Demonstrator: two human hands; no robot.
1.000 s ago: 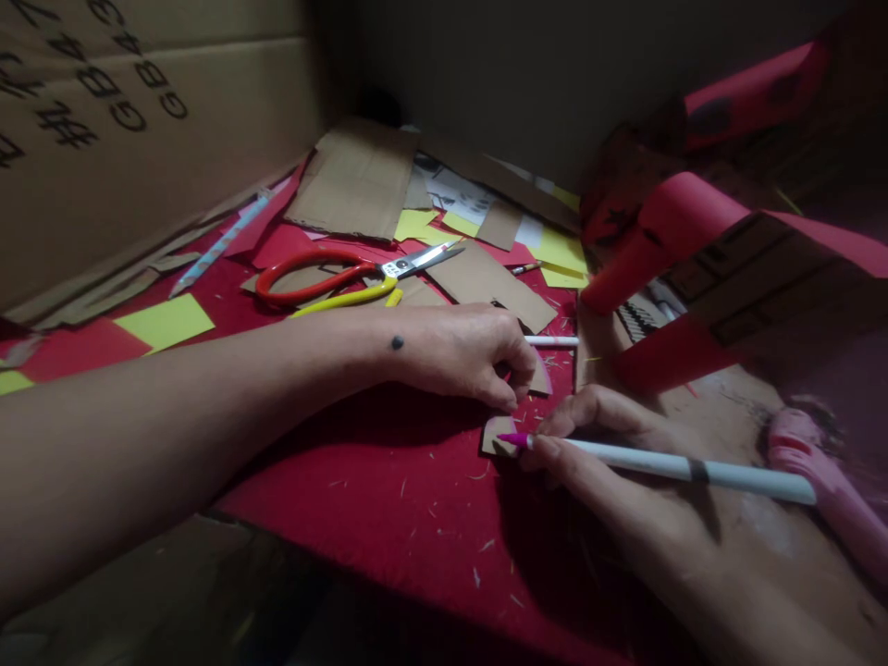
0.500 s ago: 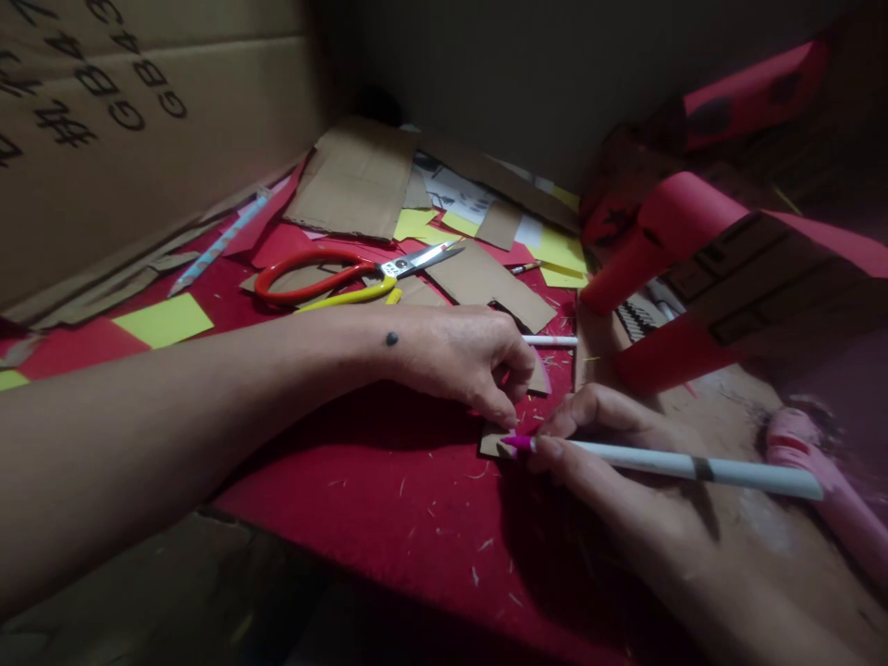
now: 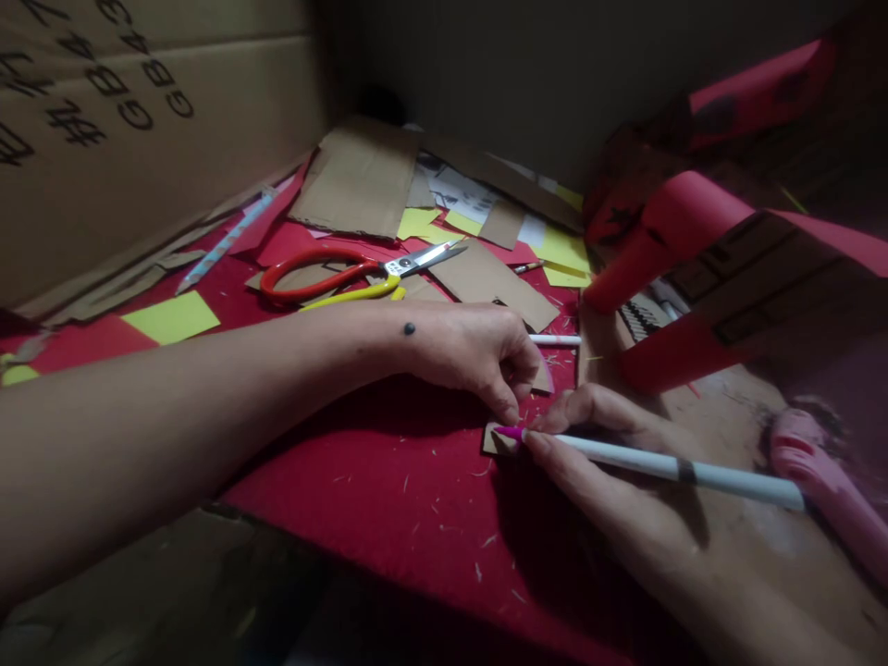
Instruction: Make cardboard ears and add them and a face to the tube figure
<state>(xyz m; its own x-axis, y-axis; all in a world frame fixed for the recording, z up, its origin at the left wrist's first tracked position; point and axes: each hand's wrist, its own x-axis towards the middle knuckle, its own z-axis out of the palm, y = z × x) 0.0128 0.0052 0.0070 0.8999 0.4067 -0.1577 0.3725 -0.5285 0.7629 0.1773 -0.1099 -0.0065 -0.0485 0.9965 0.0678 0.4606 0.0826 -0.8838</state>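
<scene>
My right hand (image 3: 589,444) grips a white marker (image 3: 624,459) with a magenta tip and a dark band. The tip rests on a small cardboard piece (image 3: 497,441), which has a pinkish patch beside the tip. My left hand (image 3: 478,356) is closed, its fingers curled and its thumb pressing the far edge of that piece. Part of the piece is hidden under my fingers. Just beyond the left knuckles a thin white stick (image 3: 561,340) shows, with another pink-edged cardboard piece (image 3: 542,376) below it.
Scissors (image 3: 375,275) with red and yellow handles lie behind my left wrist. Cardboard scraps (image 3: 496,277) and yellow paper (image 3: 173,317) cover the red tabletop (image 3: 416,518). At right are red paper tubes (image 3: 684,351) and a pink tool (image 3: 825,481). A large carton (image 3: 173,185) stands left.
The marker tip has slid slightly left along the small cardboard piece, with my right hand following. My left hand still presses the piece. The view has shifted a little.
</scene>
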